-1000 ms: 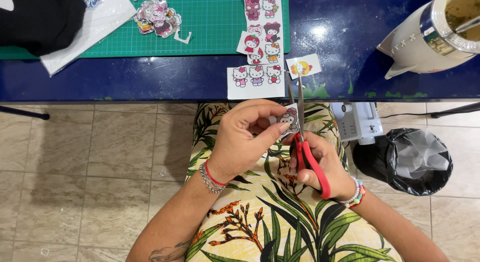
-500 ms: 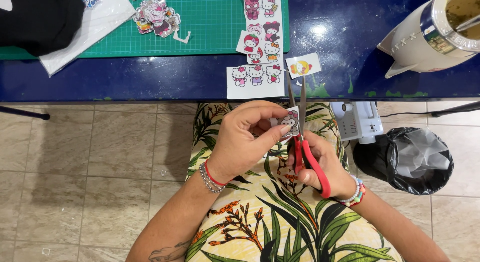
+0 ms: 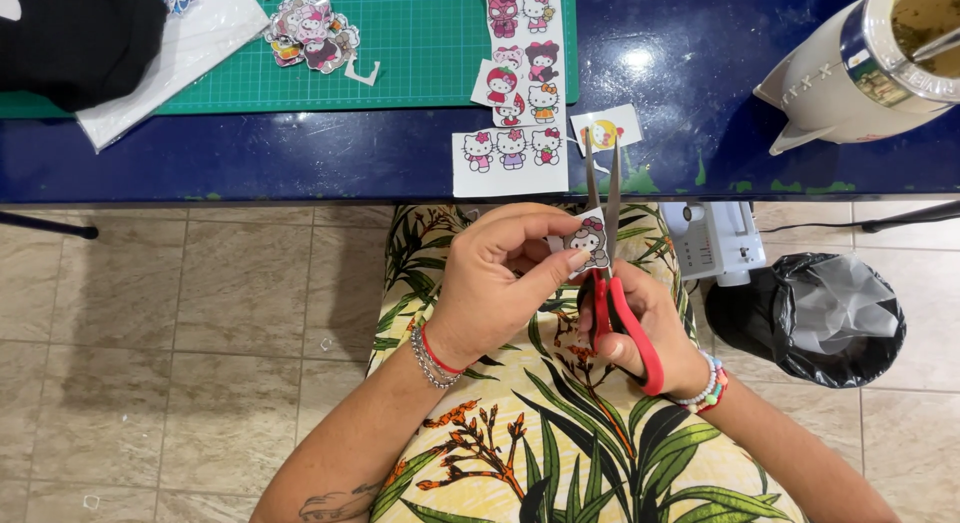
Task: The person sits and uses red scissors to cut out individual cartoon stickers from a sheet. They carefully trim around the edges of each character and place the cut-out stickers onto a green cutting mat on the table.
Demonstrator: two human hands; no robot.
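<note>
A small cartoon-cat sticker [image 3: 588, 239], white-edged with dark and pink print, sits near centre. At twelve o'clock lie a white sticker strip [image 3: 508, 161] with three cats and a taller sticker sheet [image 3: 525, 48]. A yellow round sticker [image 3: 605, 131] lies just beside the strip, and cut stickers [image 3: 308, 31] are piled at eleven o'clock.

Bare tabletop [image 3: 700, 73] at one o'clock leaves room; sticker sheets [image 3: 512, 148] crowd twelve; a black bin [image 3: 820, 318] blocks three; floor [image 3: 170, 333] at nine lies open.
</note>
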